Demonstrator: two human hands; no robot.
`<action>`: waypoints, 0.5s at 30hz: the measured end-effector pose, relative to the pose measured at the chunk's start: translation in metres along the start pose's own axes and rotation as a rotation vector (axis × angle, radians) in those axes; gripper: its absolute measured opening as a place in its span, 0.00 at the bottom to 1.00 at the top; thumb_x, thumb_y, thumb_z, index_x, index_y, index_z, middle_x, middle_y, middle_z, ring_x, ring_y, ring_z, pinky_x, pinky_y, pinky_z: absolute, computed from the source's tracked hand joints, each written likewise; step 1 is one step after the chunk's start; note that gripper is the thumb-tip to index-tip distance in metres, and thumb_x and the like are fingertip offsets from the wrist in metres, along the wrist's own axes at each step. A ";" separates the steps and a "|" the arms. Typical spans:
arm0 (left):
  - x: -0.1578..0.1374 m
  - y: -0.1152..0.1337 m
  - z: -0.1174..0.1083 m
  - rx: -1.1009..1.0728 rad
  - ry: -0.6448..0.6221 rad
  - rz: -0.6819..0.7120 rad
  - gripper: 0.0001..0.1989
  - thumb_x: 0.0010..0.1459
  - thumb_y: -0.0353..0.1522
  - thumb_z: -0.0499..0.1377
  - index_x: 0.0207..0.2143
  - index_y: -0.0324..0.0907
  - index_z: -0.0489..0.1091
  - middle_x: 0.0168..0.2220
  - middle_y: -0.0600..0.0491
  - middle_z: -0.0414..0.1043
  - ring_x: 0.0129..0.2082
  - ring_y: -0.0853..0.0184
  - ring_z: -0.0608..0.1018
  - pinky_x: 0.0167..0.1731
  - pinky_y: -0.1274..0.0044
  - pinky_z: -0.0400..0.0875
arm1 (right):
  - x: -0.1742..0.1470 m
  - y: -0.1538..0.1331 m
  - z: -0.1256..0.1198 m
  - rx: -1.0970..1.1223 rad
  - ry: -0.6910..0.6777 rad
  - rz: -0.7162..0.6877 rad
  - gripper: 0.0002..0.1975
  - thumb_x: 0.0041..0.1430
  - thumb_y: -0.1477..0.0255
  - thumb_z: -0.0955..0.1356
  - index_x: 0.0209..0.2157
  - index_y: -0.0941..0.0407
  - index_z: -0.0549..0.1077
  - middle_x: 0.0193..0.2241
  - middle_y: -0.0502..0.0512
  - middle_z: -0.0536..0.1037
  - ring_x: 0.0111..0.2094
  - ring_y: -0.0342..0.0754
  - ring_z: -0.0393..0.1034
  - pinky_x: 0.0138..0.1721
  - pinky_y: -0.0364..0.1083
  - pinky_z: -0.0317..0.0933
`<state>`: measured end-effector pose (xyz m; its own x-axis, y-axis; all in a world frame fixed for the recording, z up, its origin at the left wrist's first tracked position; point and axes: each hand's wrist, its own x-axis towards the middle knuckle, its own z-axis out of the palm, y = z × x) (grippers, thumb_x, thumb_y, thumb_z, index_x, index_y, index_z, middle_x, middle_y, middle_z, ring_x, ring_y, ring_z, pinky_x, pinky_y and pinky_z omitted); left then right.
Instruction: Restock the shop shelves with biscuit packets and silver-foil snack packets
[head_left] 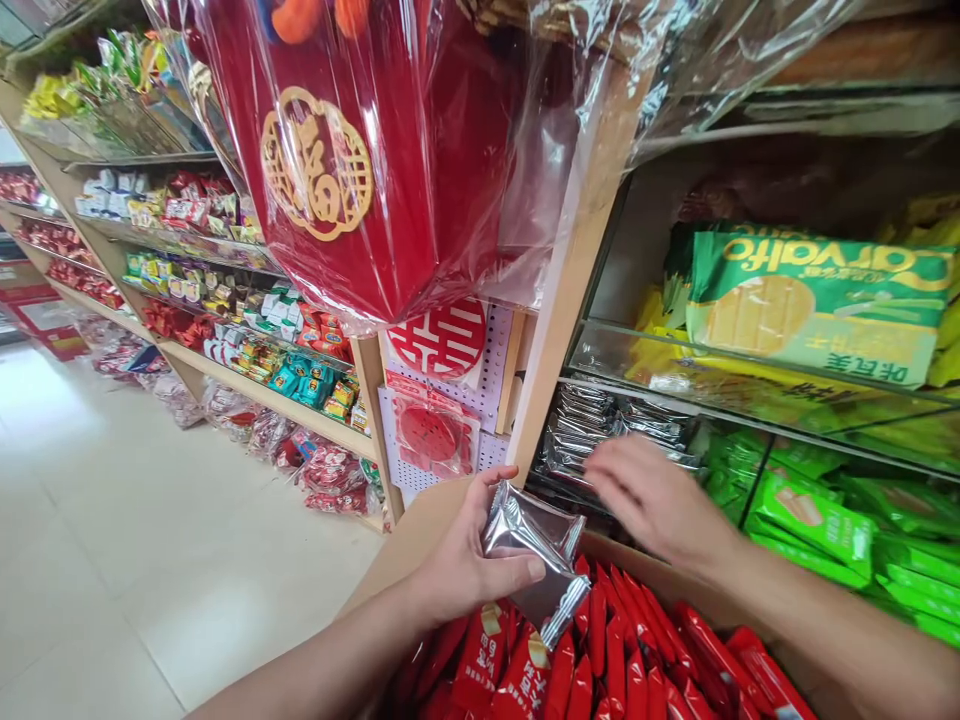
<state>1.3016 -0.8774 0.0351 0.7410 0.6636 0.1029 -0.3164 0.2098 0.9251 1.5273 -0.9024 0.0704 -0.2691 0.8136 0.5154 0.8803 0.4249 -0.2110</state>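
Observation:
My left hand (472, 560) grips silver foil snack packets (551, 595), thumb across the front, above a cardboard box (431, 520) of red snack packets (622, 640). At least two silver packets show in the grip. My right hand (652, 495) is in front of a shelf bin holding stacked silver packets (581, 415). Its fingers are blurred by motion, so whether they hold anything is not clear.
Green packets (817, 510) fill the bin to the right, below a large green-and-yellow wafer bag (817, 300). A plastic-wrapped red ornament (405, 150) hangs ahead. Candy shelves (277, 390) and tiled floor (150, 520) lie to the left.

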 end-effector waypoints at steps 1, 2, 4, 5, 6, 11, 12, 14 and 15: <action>0.000 0.000 0.000 -0.001 -0.009 0.006 0.35 0.47 0.27 0.64 0.51 0.52 0.47 0.42 0.58 0.63 0.36 0.71 0.73 0.39 0.75 0.67 | -0.009 -0.013 0.002 0.069 -0.050 -0.015 0.12 0.60 0.66 0.60 0.40 0.56 0.69 0.38 0.57 0.73 0.42 0.51 0.65 0.44 0.52 0.62; -0.001 -0.001 0.001 0.000 -0.022 0.011 0.34 0.47 0.27 0.64 0.50 0.52 0.47 0.42 0.57 0.63 0.36 0.71 0.73 0.39 0.75 0.67 | -0.016 -0.024 0.005 0.138 -0.103 0.019 0.13 0.59 0.66 0.61 0.43 0.56 0.68 0.40 0.57 0.72 0.43 0.51 0.65 0.45 0.52 0.62; -0.002 -0.002 0.002 0.011 -0.045 0.015 0.34 0.47 0.27 0.64 0.50 0.52 0.47 0.44 0.56 0.61 0.37 0.70 0.73 0.38 0.74 0.67 | -0.024 -0.038 0.012 0.289 -0.208 0.158 0.14 0.58 0.66 0.62 0.45 0.55 0.67 0.40 0.56 0.73 0.42 0.50 0.67 0.43 0.51 0.63; -0.002 -0.003 0.003 0.021 -0.047 0.014 0.34 0.46 0.28 0.64 0.50 0.52 0.47 0.45 0.55 0.60 0.38 0.69 0.73 0.38 0.74 0.68 | -0.026 -0.041 0.015 0.374 -0.253 0.234 0.13 0.58 0.66 0.62 0.44 0.54 0.68 0.38 0.55 0.74 0.39 0.49 0.68 0.41 0.51 0.64; -0.002 -0.003 0.004 0.033 -0.042 0.014 0.35 0.46 0.28 0.64 0.50 0.53 0.47 0.46 0.54 0.59 0.38 0.68 0.73 0.37 0.73 0.68 | -0.026 -0.042 0.016 0.455 -0.286 0.304 0.12 0.57 0.65 0.62 0.41 0.54 0.69 0.35 0.53 0.75 0.35 0.48 0.69 0.38 0.49 0.65; -0.001 -0.006 0.000 0.167 0.079 0.078 0.38 0.46 0.32 0.64 0.53 0.51 0.44 0.51 0.49 0.55 0.41 0.65 0.70 0.41 0.70 0.65 | -0.023 -0.014 0.004 0.622 0.048 0.621 0.17 0.50 0.58 0.66 0.37 0.55 0.69 0.25 0.51 0.73 0.24 0.45 0.66 0.23 0.44 0.61; -0.001 -0.007 -0.001 0.200 0.099 0.081 0.37 0.46 0.32 0.64 0.53 0.49 0.44 0.49 0.49 0.57 0.41 0.65 0.70 0.41 0.70 0.64 | -0.020 -0.003 0.001 0.619 0.165 0.692 0.18 0.49 0.57 0.66 0.37 0.55 0.68 0.23 0.51 0.72 0.22 0.45 0.64 0.21 0.43 0.59; 0.000 -0.007 -0.004 0.243 0.109 0.070 0.35 0.46 0.33 0.64 0.52 0.46 0.47 0.47 0.49 0.60 0.39 0.66 0.68 0.41 0.72 0.63 | -0.009 0.021 -0.001 0.529 0.309 0.763 0.21 0.49 0.55 0.66 0.38 0.56 0.68 0.24 0.53 0.72 0.21 0.46 0.64 0.20 0.45 0.59; 0.000 -0.008 -0.004 0.252 0.101 0.068 0.34 0.46 0.32 0.64 0.51 0.45 0.49 0.47 0.49 0.60 0.39 0.67 0.68 0.40 0.73 0.62 | -0.002 0.034 -0.001 0.431 0.335 0.748 0.21 0.49 0.55 0.65 0.38 0.56 0.69 0.25 0.55 0.73 0.23 0.49 0.65 0.21 0.46 0.60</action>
<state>1.3016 -0.8760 0.0266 0.6564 0.7407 0.1431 -0.1973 -0.0145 0.9802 1.5583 -0.8897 0.0632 0.4964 0.8072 0.3194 0.5397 0.0012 -0.8419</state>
